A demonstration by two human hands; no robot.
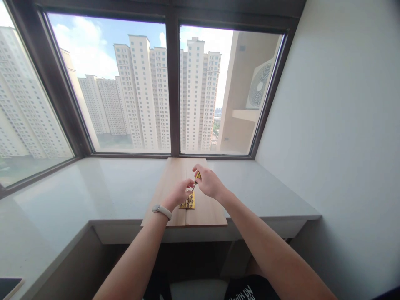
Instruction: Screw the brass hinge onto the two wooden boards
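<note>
A screwdriver [198,176] with a yellow handle is gripped by my right hand [208,180], its thin shaft slanting down to the left. At the lower end of that shaft is a gold-coloured hinge [191,201] with dark screw holes, lying open across the seam between two light wooden boards [206,214]. My left hand [181,192], wearing a watch [161,211] on the wrist, has its fingers closed together beside the screwdriver's tip, over the upper part of the hinge. Whatever small thing those fingers pinch is hidden, and part of the hinge's left leaf is covered.
Both boards lie side by side on a white windowsill counter [125,183] and reach slightly past its front edge. A dark window frame [175,104] rises behind, and a white wall [337,125] bounds the right. A dark flat object [9,285] sits at the lower left.
</note>
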